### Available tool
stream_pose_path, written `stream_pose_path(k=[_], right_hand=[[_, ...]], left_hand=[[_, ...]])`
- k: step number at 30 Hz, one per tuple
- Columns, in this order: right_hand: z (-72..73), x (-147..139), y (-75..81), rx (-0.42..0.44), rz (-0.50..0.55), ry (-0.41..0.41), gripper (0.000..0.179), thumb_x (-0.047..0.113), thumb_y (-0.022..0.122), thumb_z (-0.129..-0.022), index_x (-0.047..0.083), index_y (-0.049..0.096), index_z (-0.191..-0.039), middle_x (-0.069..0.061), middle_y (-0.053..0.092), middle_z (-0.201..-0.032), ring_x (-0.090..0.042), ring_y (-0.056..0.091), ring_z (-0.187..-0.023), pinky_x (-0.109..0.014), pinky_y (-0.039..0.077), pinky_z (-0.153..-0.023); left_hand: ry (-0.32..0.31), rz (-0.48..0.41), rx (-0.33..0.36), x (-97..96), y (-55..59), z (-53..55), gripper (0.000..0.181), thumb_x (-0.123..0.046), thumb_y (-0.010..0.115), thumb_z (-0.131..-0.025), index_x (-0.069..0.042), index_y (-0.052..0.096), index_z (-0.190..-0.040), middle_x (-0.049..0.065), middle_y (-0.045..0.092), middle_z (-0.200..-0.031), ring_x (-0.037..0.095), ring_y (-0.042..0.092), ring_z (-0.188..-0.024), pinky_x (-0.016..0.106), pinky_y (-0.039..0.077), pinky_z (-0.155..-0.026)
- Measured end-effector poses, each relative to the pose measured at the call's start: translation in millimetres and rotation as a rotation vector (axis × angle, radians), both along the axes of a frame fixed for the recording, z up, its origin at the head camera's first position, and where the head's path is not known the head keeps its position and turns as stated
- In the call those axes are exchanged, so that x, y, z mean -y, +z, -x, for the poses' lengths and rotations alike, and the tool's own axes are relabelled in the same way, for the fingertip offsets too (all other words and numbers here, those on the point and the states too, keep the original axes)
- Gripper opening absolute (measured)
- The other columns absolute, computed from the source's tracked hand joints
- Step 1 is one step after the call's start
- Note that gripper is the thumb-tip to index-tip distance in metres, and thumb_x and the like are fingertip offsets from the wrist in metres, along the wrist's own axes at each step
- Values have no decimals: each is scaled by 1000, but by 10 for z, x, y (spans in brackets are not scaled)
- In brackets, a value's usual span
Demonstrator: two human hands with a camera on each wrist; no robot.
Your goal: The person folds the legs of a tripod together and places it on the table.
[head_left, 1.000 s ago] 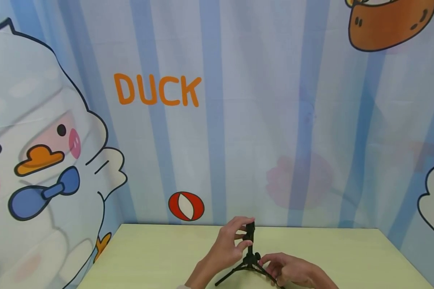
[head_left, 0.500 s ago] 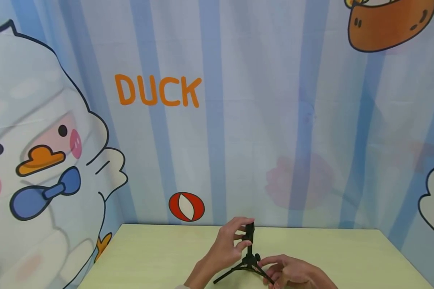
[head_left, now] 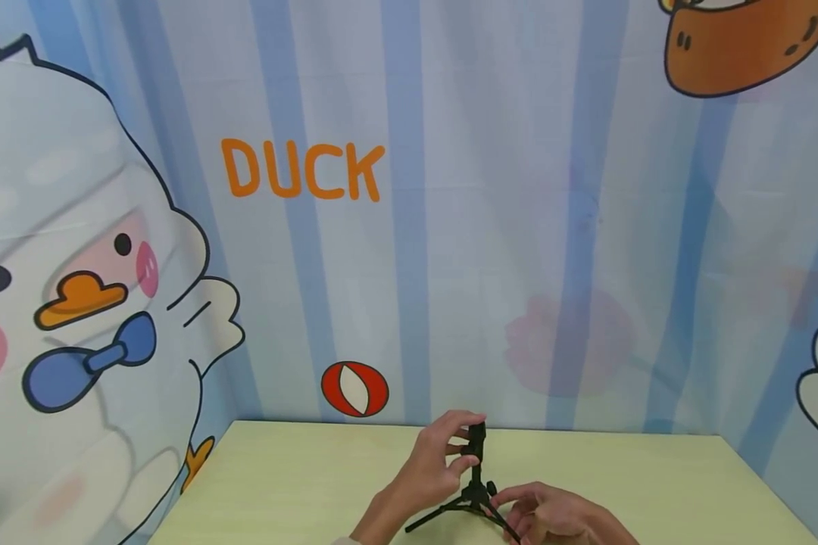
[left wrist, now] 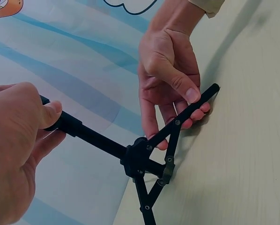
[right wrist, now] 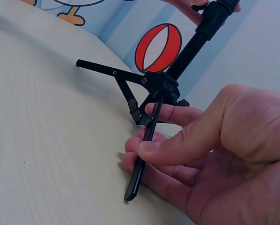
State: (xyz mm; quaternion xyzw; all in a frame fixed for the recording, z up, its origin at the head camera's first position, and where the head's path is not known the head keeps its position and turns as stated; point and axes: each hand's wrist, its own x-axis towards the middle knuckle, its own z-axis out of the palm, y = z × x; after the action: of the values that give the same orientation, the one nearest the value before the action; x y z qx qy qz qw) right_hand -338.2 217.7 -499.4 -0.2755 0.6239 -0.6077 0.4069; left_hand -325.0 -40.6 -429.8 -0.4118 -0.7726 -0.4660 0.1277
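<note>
A small black tripod (head_left: 476, 493) stands on the table with its legs spread. My left hand (head_left: 431, 469) grips the top of its upright column, thumb on one side and fingers on the other. Low on the right, my right hand (head_left: 552, 515) holds one of the legs. In the right wrist view the thumb presses that leg (right wrist: 142, 164) against the curled fingers, and its tip touches or nearly touches the table. Braces join the legs to the centre hub (left wrist: 136, 158) in the left wrist view. The column's top is partly hidden by the left hand.
The pale yellow table (head_left: 300, 469) ends at a back edge just behind the tripod. Beyond it hangs a light blue striped curtain (head_left: 484, 227) printed with a duck, the word DUCK and a red-and-white ball.
The right hand has drawn the leg it holds slightly inward, so the leg's tip sits nearer the tripod's centre. The left hand stays on the column. The whole view has shifted a little.
</note>
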Motion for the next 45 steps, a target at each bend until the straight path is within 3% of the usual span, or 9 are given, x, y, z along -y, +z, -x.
stream_pose_path(k=[8,15,18,23,32,45], right_hand=[[-50,-15,-7,-17,24,-29,50,-2,44,-92,-2,40,-142,-5,64,-102,-16,63,-89,-31,52,-84],[-95,20,10,28,39,-88,65,-11,53,-75,3,48,-138,-9,66,-99,-20,64,-86,-33,53,-81],[-106,24,4,35,69,-83,66,-14,51,-75,0,45,-139,-8,66,-99,-19,64,-85,-32,53,-81],[-127,15,-28,-14,71,-114,65,-13,47,-76,2,45,-140,-7,66,-99,-18,60,-85,-30,51,-79],[-146,43,-23,-119,89,-141,44,3,48,-97,1,44,-141,-13,65,-103,-22,63,-90,-34,52,-83],[-178,80,-26,-272,40,-224,45,21,49,-101,-3,43,-139,-15,62,-102,-27,61,-92,-35,50,-84]], left_hand=[[1,7,-6,-21,5,-12,63,6,65,-86,-26,46,-137,-3,50,-133,15,59,-107,21,53,-82],[15,16,5,-15,17,-18,63,5,65,-87,-27,46,-138,-3,49,-134,13,58,-107,20,52,-82],[12,15,12,-19,20,-21,64,5,65,-87,-27,46,-138,-3,49,-134,14,58,-107,20,52,-82],[6,10,0,-21,21,-22,64,6,65,-87,-27,46,-138,-5,49,-134,14,59,-106,21,53,-82],[-2,-5,-7,-30,39,-26,64,6,66,-86,-26,47,-138,1,51,-134,15,60,-106,21,53,-81],[-10,-14,-10,-32,47,-37,63,7,66,-86,-25,47,-137,2,51,-133,18,60,-105,21,53,-81]])
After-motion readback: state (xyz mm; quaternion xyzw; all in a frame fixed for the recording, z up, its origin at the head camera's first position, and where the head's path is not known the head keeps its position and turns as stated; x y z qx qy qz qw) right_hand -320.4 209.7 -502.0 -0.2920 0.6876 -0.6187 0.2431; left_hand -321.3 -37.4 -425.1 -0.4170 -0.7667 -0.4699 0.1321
